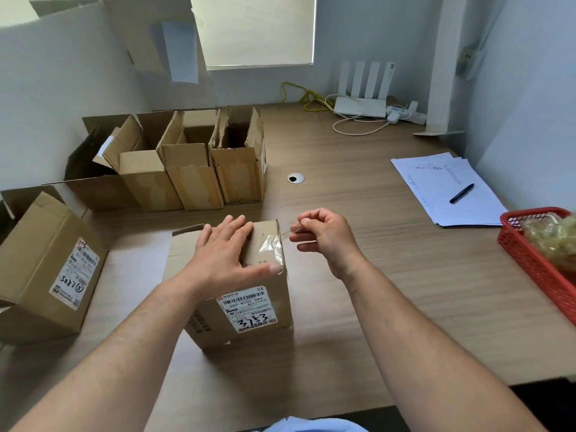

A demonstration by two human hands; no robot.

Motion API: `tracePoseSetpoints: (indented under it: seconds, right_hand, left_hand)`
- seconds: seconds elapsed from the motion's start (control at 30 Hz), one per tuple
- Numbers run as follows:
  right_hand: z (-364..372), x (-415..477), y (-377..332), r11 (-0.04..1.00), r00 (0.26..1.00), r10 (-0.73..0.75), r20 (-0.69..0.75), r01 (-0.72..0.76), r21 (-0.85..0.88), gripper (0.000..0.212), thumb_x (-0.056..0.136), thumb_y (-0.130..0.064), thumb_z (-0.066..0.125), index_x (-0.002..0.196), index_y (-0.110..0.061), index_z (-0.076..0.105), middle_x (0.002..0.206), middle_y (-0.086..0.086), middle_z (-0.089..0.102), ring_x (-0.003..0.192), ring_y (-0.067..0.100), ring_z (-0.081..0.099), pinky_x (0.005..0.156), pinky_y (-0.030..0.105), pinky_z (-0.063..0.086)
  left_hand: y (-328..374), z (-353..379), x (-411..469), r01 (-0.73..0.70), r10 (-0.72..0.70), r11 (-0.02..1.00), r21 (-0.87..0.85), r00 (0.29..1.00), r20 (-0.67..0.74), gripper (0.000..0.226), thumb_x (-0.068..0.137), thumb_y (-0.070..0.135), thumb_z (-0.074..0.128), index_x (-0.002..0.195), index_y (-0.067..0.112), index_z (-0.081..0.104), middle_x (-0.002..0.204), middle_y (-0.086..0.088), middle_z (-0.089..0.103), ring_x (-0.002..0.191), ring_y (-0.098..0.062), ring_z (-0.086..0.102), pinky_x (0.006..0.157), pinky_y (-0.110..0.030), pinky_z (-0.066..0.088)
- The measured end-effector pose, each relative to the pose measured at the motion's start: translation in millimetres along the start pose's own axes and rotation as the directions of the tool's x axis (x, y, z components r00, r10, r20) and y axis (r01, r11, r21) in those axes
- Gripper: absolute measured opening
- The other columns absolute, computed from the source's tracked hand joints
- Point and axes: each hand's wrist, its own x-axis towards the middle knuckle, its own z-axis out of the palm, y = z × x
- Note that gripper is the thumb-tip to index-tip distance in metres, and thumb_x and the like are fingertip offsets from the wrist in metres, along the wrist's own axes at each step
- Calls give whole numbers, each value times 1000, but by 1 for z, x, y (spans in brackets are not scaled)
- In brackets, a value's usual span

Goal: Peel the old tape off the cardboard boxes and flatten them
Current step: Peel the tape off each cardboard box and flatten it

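Observation:
A closed cardboard box [252, 316] with a white shipping label stands in front of me on the wooden desk. My left hand [227, 254] lies flat on its top, fingers spread, pressing it down. Clear tape [272, 247] runs over the top right edge of the box, wrinkled and partly lifted. My right hand [324, 238] hovers just right of the box, with thumb and forefinger pinched on the loose end of that tape strip, which stretches from the box edge to the fingers.
Several open boxes [187, 163] stand in a row at the back left, and another labelled box [46, 269] sits at the left. At the right lie papers with a pen [461, 193] and a red basket [536, 269] holding crumpled tape. A router [361, 104] sits far back.

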Motion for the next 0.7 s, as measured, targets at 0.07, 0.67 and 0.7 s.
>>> tracePoseSetpoints:
  seconds: [0.07, 0.67, 0.7]
  right_hand:
    - [2, 0, -2, 1000, 1000, -11, -13, 11, -13, 15, 93, -3, 48, 85, -11, 58, 74, 6, 68, 59, 14, 66, 53, 25, 50]
    - [-19, -13, -2, 768, 942, -336, 9, 279, -577, 12, 82, -28, 71, 80, -21, 61, 81, -3, 63, 75, 13, 59, 69, 25, 49]
    - [-15, -15, 3, 698, 933, -358, 43, 298, -652, 13, 81, -29, 72, 82, -23, 60, 83, -3, 62, 75, 12, 58, 69, 23, 48]
  left_hand:
    - [-2, 1, 1, -16, 15, 995, 101, 1000, 14, 132, 50, 101, 25, 154, 23, 4, 161, 7, -3, 146, -9, -13, 117, -39, -14]
    - [-19, -13, 36, 93, -107, 986, 141, 990, 93, 127, 61, 79, 64, 154, 22, -1, 161, 2, -3, 147, -17, -5, 117, -43, -6]
    - [-19, -15, 37, 97, -112, 985, 142, 989, 101, 126, 62, 77, 65, 154, 22, -1, 161, 2, -2, 147, -17, -4, 118, -43, -5]
